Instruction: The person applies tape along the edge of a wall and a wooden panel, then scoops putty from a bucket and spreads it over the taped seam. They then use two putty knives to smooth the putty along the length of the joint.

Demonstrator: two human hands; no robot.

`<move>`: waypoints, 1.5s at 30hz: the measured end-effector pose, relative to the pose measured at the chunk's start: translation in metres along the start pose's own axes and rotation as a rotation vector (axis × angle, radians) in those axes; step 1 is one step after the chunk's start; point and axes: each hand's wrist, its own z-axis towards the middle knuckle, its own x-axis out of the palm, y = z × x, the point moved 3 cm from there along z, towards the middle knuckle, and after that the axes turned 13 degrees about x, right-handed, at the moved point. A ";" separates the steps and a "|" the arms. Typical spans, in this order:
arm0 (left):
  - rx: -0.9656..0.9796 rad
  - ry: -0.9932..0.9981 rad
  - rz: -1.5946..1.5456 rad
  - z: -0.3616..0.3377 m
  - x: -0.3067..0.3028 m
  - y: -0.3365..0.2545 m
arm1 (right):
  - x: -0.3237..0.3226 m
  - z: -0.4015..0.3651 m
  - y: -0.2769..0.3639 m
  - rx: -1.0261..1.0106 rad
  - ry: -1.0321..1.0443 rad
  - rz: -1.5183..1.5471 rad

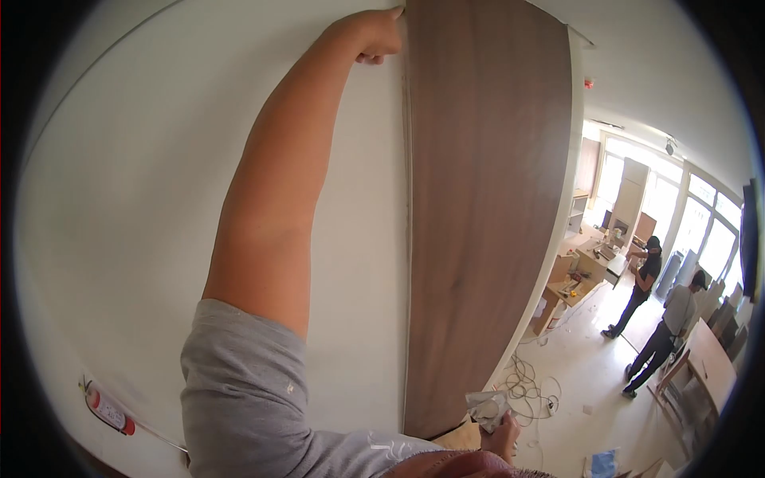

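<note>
My left hand [376,34] is raised high, at the upper left edge of a tall brown wood-grain panel [486,199]. Its fingers are curled in and the thumb points up along the edge; whatever they may pinch is hidden. The panel stands upright against the white wall [351,239]. Low down, near the panel's foot, my right hand [504,436] is closed on a crumpled clear plastic bag [488,406], whose contents I cannot make out. A tan piece [460,437] shows beside that hand, partly hidden.
A coiled cable [522,386] lies on the floor to the right. Beyond stand a cluttered workbench [586,275] and two people, one in dark clothes [647,271], one in a grey shirt [677,311]. Boards [709,358] lean at far right. A fire extinguisher [109,409] is at lower left.
</note>
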 end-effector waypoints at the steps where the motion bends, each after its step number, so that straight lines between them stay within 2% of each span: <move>1: 0.009 -0.004 0.008 0.005 0.005 -0.001 | -0.002 0.001 -0.007 -0.083 0.004 -0.121; 4: 0.024 -0.020 0.048 0.010 0.021 -0.005 | -0.004 0.006 -0.015 0.077 0.137 0.080; 5: 0.032 0.010 0.048 0.010 0.030 -0.004 | -0.002 0.008 -0.015 0.204 0.139 0.251; 7: 0.046 0.071 0.045 -0.009 0.049 -0.011 | 0.000 0.007 -0.018 0.341 0.113 0.408; 10: 0.052 0.104 0.023 -0.040 0.086 -0.016 | -0.002 0.007 -0.024 0.397 0.060 0.489; 12: 0.075 0.070 0.033 -0.052 0.122 -0.011 | -0.001 0.008 -0.022 0.462 0.058 0.713; 14: 0.126 0.012 0.093 -0.068 0.154 -0.009 | -0.008 0.009 -0.029 0.129 0.065 0.215; 16: 0.056 0.164 0.056 -0.096 0.166 -0.023 | -0.009 0.005 -0.026 -0.032 0.074 -0.026; 18: -0.020 0.330 0.051 -0.119 0.158 -0.040 | -0.009 0.004 -0.020 0.055 0.077 0.097; 19: 0.054 0.184 0.112 -0.114 0.153 -0.031 | -0.008 0.004 -0.017 0.134 0.068 0.213; 21: 0.208 -0.113 0.239 -0.088 0.139 0.006 | 0.001 0.008 -0.016 0.447 0.047 0.662; 23: 0.119 -0.196 0.108 -0.064 0.079 0.009 | -0.006 0.014 -0.034 0.225 0.071 0.239; 25: 0.111 -0.280 0.134 -0.029 0.044 0.016 | -0.004 0.015 -0.034 0.240 0.073 0.280; 27: 0.045 -0.175 0.037 -0.010 0.028 0.012 | 0.006 0.007 -0.018 0.483 0.045 0.798; 29: 0.040 -0.058 0.053 0.013 0.037 0.014 | -0.003 0.025 -0.057 0.254 0.059 0.282; 31: 0.055 0.018 0.125 0.029 0.054 0.017 | -0.007 0.017 -0.049 0.276 0.045 0.291; 33: -0.006 0.020 0.082 0.009 0.069 -0.002 | 0.009 0.005 -0.024 0.527 0.004 0.844; 34: -0.058 0.003 0.034 -0.011 0.077 -0.010 | 0.009 0.004 -0.021 0.532 -0.012 0.819; 37: 0.100 -0.141 0.173 -0.029 0.133 0.005 | 0.008 0.009 -0.030 0.506 0.020 0.875; 40: 0.068 -0.068 0.107 -0.077 0.170 -0.003 | 0.006 0.012 -0.033 0.503 0.039 0.844; 42: -0.029 0.128 0.040 -0.116 0.171 -0.023 | -0.001 -0.001 -0.011 0.263 0.059 0.436; 43: -0.073 0.238 0.009 -0.133 0.173 -0.030 | 0.003 -0.010 0.010 0.264 0.043 0.369; 44: -0.061 0.228 0.062 -0.146 0.185 -0.026 | 0.008 -0.019 0.031 0.265 0.026 0.302; 45: -0.023 0.251 0.044 -0.169 0.191 -0.025 | 0.011 -0.031 0.045 0.384 -0.029 0.370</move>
